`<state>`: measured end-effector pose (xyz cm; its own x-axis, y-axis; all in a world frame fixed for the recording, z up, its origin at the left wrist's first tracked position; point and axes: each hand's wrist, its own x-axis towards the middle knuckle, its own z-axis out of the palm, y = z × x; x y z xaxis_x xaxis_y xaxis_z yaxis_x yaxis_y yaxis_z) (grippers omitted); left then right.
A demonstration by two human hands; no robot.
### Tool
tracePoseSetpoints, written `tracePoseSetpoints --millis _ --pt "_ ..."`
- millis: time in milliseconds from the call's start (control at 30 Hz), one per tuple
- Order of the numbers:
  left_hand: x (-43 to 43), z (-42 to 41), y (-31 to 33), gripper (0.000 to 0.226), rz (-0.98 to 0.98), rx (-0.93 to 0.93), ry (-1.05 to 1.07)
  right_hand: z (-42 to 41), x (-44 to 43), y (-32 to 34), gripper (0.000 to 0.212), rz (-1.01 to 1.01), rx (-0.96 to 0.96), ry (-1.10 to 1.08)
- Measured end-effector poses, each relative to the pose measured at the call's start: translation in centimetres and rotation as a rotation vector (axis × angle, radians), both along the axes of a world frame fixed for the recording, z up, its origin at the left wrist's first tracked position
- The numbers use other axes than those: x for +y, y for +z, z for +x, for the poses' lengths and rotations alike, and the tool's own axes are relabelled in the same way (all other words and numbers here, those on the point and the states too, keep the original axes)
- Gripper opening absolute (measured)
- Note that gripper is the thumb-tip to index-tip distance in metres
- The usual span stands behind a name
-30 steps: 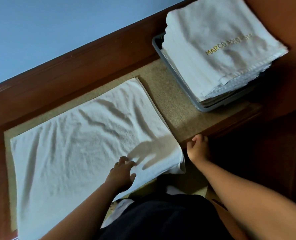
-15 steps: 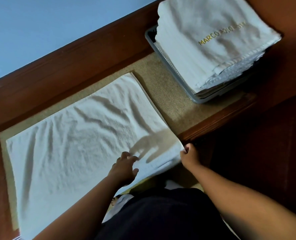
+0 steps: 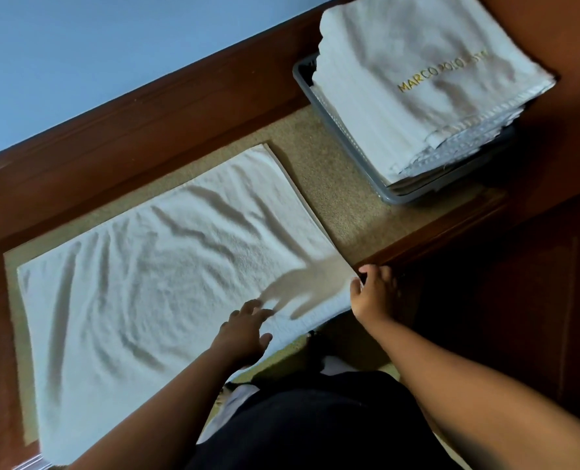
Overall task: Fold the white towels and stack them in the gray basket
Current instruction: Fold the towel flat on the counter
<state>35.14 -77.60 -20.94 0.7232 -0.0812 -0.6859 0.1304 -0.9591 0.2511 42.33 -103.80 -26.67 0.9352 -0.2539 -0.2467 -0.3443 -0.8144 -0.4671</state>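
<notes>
Here, towel (image 3: 153, 283) on tan tabletop (image 3: 343, 205); blue wall (image 3: 95, 56)

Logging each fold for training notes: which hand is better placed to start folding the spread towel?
Probably right. The right hand pinches the near right corner of the spread towel, ready to carry it across. The left hand lies open over the towel's near edge, holding nothing.

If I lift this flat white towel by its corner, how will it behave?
Probably floppy: the white towel is rippled with wrinkles, so it should drape from the right hand pinching its corner. Its terry pile likely drags on the beige mat.
</notes>
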Motion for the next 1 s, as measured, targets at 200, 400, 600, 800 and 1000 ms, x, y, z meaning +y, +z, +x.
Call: tracePoseSetpoints --millis 200,400,600,800,1000 --pt "1.4 -1.4 0.2 0.057 -0.006 -0.013 0.024 4.9 2.7 1.2 0.036 -0.175 0.196 0.213" --pt "5.1 -3.6 -0.4 0.055 -0.025 -0.051 0.218 8.4 5.1 1.4 0.031 -0.203 0.313 -0.074" --pt "10.7 -8.4 -1.1 0.049 0.032 -0.109 0.475 3.4 10.2 2.1 0.026 -0.220 0.017 0.314" --pt "19.6 -17.3 -1.6 0.058 0.172 -0.070 0.840 -0.7 20.4 2.4 0.035 -0.193 0.149 0.877" --pt "26.7 -24.0 -1.9 0.068 0.233 -0.066 1.158 -4.2 30.2 3.7 0.045 -0.118 0.290 1.201"
